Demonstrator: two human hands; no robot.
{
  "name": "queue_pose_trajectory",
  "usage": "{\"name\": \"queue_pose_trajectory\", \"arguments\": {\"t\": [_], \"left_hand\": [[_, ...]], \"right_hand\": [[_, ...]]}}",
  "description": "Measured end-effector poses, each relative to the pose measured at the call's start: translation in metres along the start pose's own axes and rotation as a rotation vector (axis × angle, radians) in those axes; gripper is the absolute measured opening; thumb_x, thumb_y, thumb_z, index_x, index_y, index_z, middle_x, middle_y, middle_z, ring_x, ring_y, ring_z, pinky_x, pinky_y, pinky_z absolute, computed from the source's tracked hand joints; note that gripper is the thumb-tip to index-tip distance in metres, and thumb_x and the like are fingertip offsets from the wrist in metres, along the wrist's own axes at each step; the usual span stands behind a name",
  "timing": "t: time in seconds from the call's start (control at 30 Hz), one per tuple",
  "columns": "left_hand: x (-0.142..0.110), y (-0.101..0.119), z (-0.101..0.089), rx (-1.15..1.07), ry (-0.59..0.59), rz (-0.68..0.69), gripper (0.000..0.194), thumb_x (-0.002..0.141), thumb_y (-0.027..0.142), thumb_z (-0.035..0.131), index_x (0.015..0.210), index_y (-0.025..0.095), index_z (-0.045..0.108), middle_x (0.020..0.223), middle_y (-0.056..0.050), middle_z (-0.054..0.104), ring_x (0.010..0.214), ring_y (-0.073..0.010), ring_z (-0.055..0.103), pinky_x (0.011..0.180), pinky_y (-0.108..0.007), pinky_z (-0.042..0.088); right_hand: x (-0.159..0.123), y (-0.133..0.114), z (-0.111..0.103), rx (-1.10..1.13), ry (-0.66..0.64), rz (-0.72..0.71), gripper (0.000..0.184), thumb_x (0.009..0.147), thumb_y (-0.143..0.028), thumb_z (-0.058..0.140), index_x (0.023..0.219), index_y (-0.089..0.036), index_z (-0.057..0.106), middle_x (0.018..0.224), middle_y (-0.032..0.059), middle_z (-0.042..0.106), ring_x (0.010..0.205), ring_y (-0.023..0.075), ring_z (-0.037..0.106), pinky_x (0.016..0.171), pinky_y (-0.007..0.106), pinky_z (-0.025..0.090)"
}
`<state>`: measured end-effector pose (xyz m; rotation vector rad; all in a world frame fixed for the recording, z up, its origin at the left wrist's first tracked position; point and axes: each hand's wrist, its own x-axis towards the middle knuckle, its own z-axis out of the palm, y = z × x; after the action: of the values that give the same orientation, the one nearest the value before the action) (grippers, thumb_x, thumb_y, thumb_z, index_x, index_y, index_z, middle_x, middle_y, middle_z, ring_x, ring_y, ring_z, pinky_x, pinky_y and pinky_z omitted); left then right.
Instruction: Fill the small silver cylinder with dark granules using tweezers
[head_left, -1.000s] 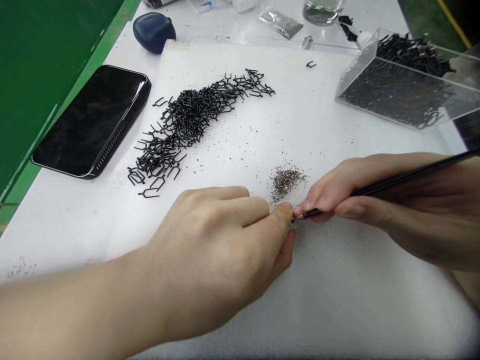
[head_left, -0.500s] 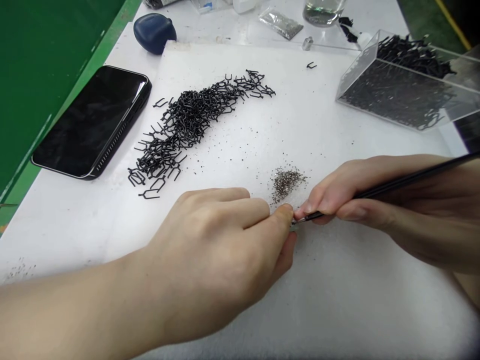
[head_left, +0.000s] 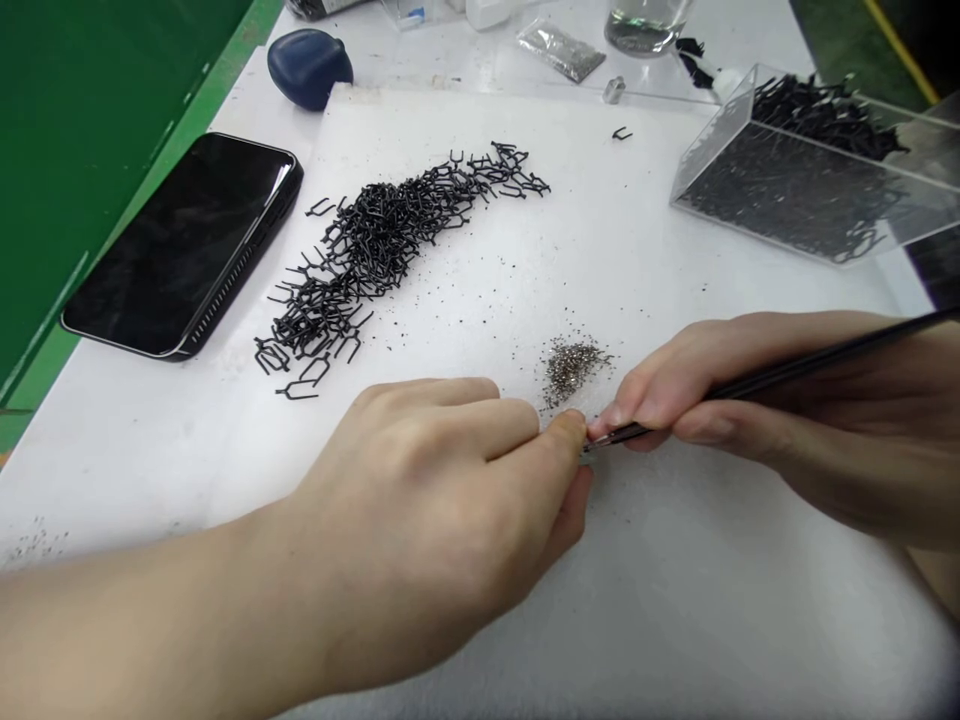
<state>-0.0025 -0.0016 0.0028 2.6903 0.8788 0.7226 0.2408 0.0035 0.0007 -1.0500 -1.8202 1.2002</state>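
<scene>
My right grip [head_left: 787, 445] pinches a slim black-handled tool [head_left: 795, 366], pointing at the left grip [head_left: 442, 490] — nearside of the grain pile [head_left: 572, 370]. The left's hold I can't tell.

The white worktop [head_left: 735, 620] is brightly and diffusely lit, apparently from above, but is dulled to grey toward the lower right. Shading is noted on the palm of the right hand [head_left: 802, 435]. Glare is recorded along the right edge of the phone [head_left: 180, 240]; glints are seen in the grains [head_left: 574, 368]. The left forearm [head_left: 172, 610] is softly blurred.
</scene>
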Motion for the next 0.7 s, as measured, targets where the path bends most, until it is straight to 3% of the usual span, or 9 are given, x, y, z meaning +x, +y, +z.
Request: {"name": "queue_pose_trajectory", "arguments": {"t": [0.7], "left_hand": [[0.0001, 0.0009, -0.0009, 0.015, 0.004, -0.002, 0.017, 0.095, 0.019, 0.063, 0.086, 0.013, 0.076, 0.056, 0.005, 0.045, 0.049, -0.0107, 0.038, 0.044, -0.031, 0.029]], "right_hand": [[-0.0004, -0.0023, -0.0007, -0.024, 0.011, 0.0, 0.015, 0.087, -0.021, 0.079, 0.094, -0.034, 0.081, 0.088, -0.0042, 0.079, 0.084, 0.0176, 0.078, 0.073, 0.021, 0.068]]}}
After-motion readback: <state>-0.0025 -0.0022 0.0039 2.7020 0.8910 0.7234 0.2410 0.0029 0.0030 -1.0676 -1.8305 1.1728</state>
